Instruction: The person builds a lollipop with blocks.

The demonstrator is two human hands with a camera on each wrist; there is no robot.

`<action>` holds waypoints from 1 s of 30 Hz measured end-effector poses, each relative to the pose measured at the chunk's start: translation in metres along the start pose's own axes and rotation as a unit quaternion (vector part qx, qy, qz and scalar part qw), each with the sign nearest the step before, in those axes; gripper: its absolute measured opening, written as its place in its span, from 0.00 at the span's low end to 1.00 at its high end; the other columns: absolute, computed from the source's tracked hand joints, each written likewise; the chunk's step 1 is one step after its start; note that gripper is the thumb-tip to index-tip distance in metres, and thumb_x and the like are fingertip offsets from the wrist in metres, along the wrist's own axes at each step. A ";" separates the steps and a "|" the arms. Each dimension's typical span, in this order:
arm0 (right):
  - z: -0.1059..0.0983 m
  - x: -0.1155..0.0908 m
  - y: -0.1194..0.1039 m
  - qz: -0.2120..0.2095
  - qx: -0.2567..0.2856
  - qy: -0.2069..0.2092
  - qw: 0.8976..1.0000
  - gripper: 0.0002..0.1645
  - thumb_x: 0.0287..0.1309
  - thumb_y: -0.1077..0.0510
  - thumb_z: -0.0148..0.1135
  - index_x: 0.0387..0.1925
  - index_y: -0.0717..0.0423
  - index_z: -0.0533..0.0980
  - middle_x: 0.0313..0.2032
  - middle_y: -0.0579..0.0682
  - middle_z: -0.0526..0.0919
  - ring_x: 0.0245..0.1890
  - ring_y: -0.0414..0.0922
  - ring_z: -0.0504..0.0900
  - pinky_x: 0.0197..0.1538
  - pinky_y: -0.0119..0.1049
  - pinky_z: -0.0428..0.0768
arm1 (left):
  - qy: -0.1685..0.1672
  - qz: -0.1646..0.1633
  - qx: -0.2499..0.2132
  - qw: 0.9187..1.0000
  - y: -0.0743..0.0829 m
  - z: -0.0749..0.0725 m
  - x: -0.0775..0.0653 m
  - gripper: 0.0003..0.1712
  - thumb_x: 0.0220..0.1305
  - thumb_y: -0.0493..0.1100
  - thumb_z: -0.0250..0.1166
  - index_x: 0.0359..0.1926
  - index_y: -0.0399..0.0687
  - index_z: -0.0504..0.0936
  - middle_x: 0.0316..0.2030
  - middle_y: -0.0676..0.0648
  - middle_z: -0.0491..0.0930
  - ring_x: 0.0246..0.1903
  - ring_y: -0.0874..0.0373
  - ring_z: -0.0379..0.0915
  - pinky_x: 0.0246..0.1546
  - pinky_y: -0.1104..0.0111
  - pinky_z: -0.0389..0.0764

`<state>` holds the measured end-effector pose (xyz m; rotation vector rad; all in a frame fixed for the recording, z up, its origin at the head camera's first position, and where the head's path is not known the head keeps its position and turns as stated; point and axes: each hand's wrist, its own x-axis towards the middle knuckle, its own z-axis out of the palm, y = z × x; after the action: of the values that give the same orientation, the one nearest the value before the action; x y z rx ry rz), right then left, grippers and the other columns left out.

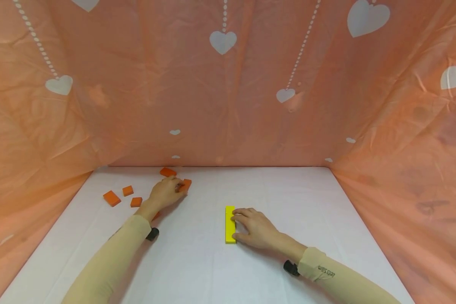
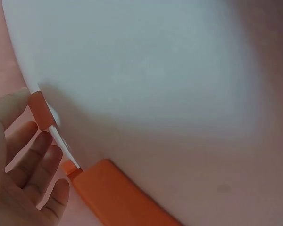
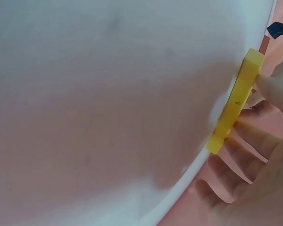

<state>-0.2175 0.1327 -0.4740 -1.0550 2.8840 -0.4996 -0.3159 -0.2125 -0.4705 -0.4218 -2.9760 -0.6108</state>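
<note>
My left hand (image 1: 166, 192) is at the back left of the table. Its thumb and fingers pinch a small orange block (image 1: 186, 185), which also shows in the left wrist view as an orange block (image 2: 41, 110) at the thumb tip. Near the table's middle lies a long yellow bar (image 1: 229, 226), pointing away from me. The right hand (image 1: 256, 229) touches the bar's right side with thumb and fingertips. From the right wrist, the yellow bar (image 3: 238, 99) has a short yellow piece (image 3: 214, 143) at its far end.
Loose orange blocks lie around the left hand: one block (image 1: 168, 172) behind it, and a larger block (image 1: 112, 198), a small block (image 1: 127, 191) and another small block (image 1: 136, 202) to its left. One more is partly hidden under the left wrist. Peach heart-patterned curtains (image 1: 220, 105) enclose the white table (image 1: 281, 190).
</note>
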 end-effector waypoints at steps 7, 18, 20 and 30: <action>0.000 0.000 0.000 0.002 0.001 0.002 1.000 0.31 0.65 0.43 0.69 0.64 0.52 0.79 0.68 0.52 0.76 0.68 0.54 0.74 0.67 0.56 0.74 | -0.002 -0.002 -0.007 1.000 -0.001 0.003 0.001 0.25 0.68 0.47 0.71 0.59 0.36 0.83 0.61 0.31 0.77 0.56 0.35 0.76 0.57 0.42 0.78; 0.000 0.000 0.000 0.003 0.000 -0.003 1.000 0.31 0.66 0.43 0.70 0.64 0.52 0.79 0.68 0.51 0.76 0.68 0.54 0.73 0.68 0.56 0.73 | -0.026 -0.017 -0.078 0.996 -0.001 0.001 0.001 0.24 0.67 0.37 0.67 0.62 0.32 0.80 0.56 0.34 0.79 0.47 0.43 0.76 0.54 0.48 0.80; 0.000 0.000 0.000 0.002 -0.002 -0.004 1.000 0.31 0.66 0.43 0.69 0.64 0.52 0.79 0.68 0.51 0.76 0.68 0.54 0.73 0.68 0.56 0.73 | -0.024 -0.015 -0.079 0.996 -0.001 0.001 0.001 0.24 0.66 0.35 0.66 0.62 0.33 0.80 0.56 0.34 0.79 0.46 0.43 0.76 0.55 0.48 0.80; 0.000 0.000 0.000 0.007 -0.006 -0.006 1.000 0.31 0.66 0.43 0.69 0.65 0.52 0.79 0.68 0.51 0.75 0.69 0.54 0.73 0.69 0.56 0.72 | 0.021 0.039 -0.110 0.993 0.009 0.004 0.005 0.20 0.66 0.32 0.65 0.59 0.36 0.84 0.55 0.39 0.82 0.51 0.43 0.80 0.55 0.49 0.82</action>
<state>-0.2175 0.1323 -0.4738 -1.0360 2.8847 -0.4739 -0.3182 -0.2017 -0.4701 -0.5302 -2.8471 -0.9304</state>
